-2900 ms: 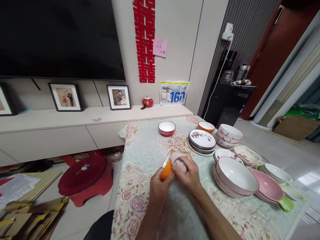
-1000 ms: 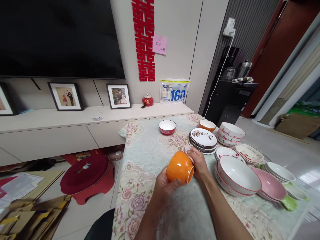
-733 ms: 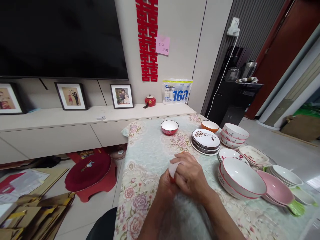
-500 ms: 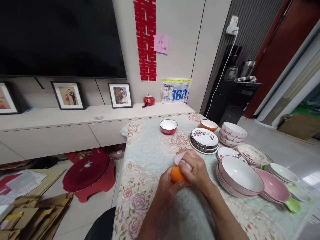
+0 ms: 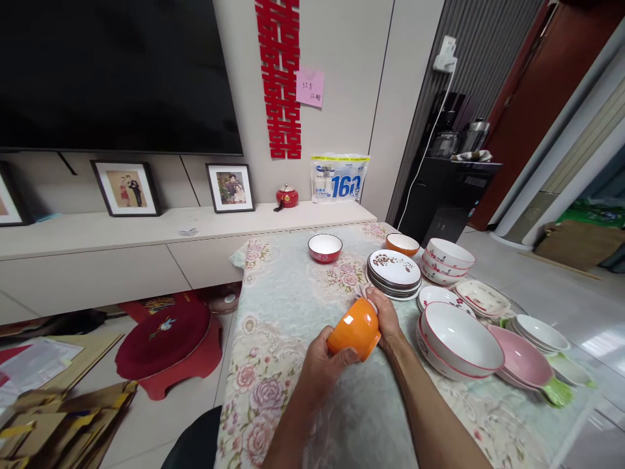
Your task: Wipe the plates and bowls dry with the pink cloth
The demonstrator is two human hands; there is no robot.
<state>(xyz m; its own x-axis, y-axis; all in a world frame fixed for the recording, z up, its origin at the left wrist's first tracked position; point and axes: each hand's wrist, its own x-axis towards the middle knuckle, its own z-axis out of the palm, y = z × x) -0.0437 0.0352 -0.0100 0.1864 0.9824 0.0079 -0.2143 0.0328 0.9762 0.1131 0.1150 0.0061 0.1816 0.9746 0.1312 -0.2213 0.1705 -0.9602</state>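
An orange bowl (image 5: 355,331) is held tilted above the table, its glossy outer side facing me. My left hand (image 5: 328,355) grips its left side, thumb across the outer wall. On the bowl's far right side is my right hand (image 5: 384,316), closed over a pale cloth (image 5: 360,297) at the rim. Most of that cloth is hidden behind the bowl. Just beyond my right hand stands a stack of dark-rimmed plates (image 5: 394,268). Right of my right forearm sits a large white bowl with a red rim (image 5: 461,339), stacked on another.
A red bowl (image 5: 325,248) and another orange bowl (image 5: 402,244) stand farther back on the flowered tablecloth (image 5: 268,391). Stacked white bowls (image 5: 448,260), a pink dish (image 5: 522,355) and several other dishes fill the right side. A red stool (image 5: 168,345) is left of the table.
The orange bowl has turned so its outer wall faces me, where my right hand covered much of it before. My right hand has shifted to the bowl's far right side.
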